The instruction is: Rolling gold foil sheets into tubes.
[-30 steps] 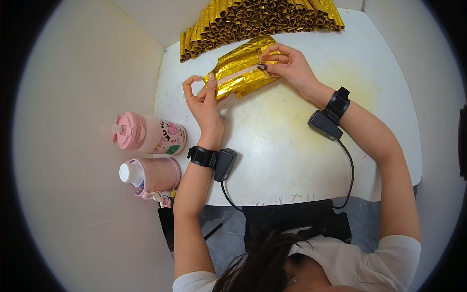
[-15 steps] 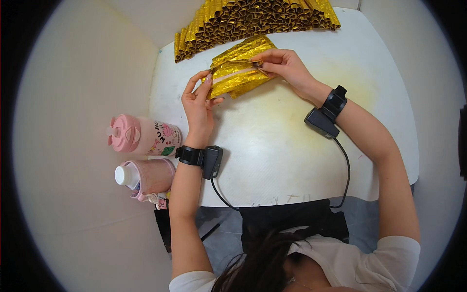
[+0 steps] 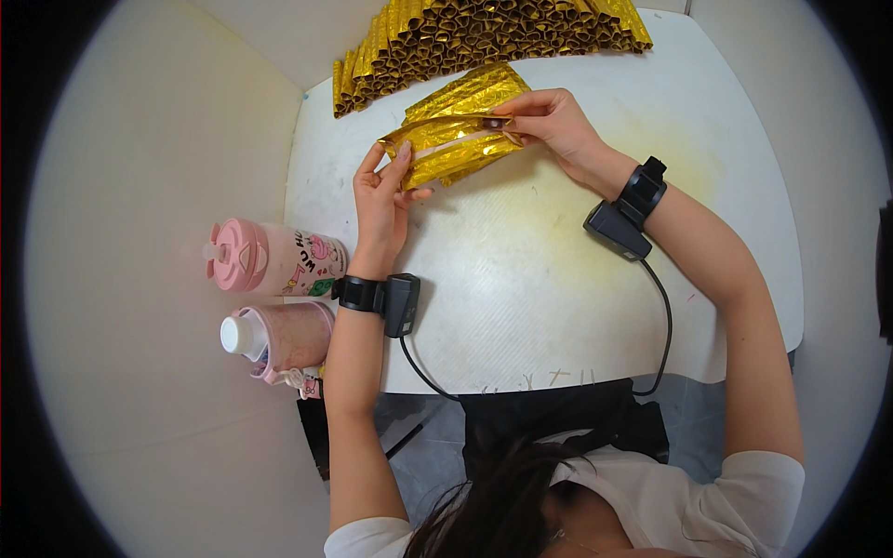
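Worn on the head of a person (image 3: 642, 493), the left of two side-by-side fisheye cameras looks down on a white tabletop (image 3: 521, 307) from its near-edge side; the close, wide view spans left and right edges; the left hand (image 3: 379, 200) and right hand (image 3: 563, 135) appear toward the far edge.

A small workshop booth, as I read it from afar, pale walls (image 3: 158, 307) close on both sides, a stained white table (image 3: 521, 307), a heap of near-identical gold tubes (image 3: 502, 37) at its far edge, gold foil (image 3: 435, 167) in hand, a pink drink bottle (image 3: 279, 258)
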The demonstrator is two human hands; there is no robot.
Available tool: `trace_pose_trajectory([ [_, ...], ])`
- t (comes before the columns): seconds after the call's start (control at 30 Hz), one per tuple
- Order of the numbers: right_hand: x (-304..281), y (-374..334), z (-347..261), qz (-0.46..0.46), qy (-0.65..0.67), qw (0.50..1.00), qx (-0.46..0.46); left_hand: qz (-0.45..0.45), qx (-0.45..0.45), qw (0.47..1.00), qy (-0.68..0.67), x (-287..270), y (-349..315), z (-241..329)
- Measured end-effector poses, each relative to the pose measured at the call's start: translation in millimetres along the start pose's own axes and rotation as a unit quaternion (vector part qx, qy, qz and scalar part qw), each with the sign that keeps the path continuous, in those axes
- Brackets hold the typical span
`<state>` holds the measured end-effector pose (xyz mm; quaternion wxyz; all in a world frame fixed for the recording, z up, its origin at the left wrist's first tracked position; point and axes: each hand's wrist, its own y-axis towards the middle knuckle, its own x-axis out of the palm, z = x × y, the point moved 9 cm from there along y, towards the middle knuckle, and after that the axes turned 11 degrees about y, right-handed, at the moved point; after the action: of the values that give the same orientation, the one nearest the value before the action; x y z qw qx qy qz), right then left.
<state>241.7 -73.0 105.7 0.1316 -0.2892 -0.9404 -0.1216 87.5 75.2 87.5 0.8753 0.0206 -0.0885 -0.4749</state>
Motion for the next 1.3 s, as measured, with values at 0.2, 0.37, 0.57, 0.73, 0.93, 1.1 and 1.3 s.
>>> trace_pose_trajectory([
  [0.2, -1, 1, 1, 0.006, 0.005, 1.0, 0.004, -0.005, 0.018, 1.0, -0.01, 3, -2, 7],
  [0.37, 1, 1, 1, 0.01, -0.013, 1.0, -0.013, 0.06, 0.07, 0.995, -0.044, 3, -7, 16],
  [0.57, 3, 2, -2, -0.014, -0.009, 0.999, -0.037, 0.117, 0.053, 0.99, 0.058, -5, -9, 7],
  [0.73, -2, 5, 3, 0.027, 0.001, 0.999, -0.019, 0.132, 0.068, 0.984, 0.095, -6, -7, 14],
  [0.93, 7, 5, 4, -0.024, -0.001, 1.0, -0.018, 0.141, 0.088, 0.982, 0.09, -10, -9, 20],
  [1.1, 14, 3, -2, -0.036, -0.045, 0.998, -0.033, 0.167, 0.087, 0.978, 0.089, -20, -8, 13],
  [1.3, 29, -3, -6, -0.091, -0.034, 0.995, -0.02, 0.166, 0.113, 0.974, 0.104, -23, -6, 16],
])
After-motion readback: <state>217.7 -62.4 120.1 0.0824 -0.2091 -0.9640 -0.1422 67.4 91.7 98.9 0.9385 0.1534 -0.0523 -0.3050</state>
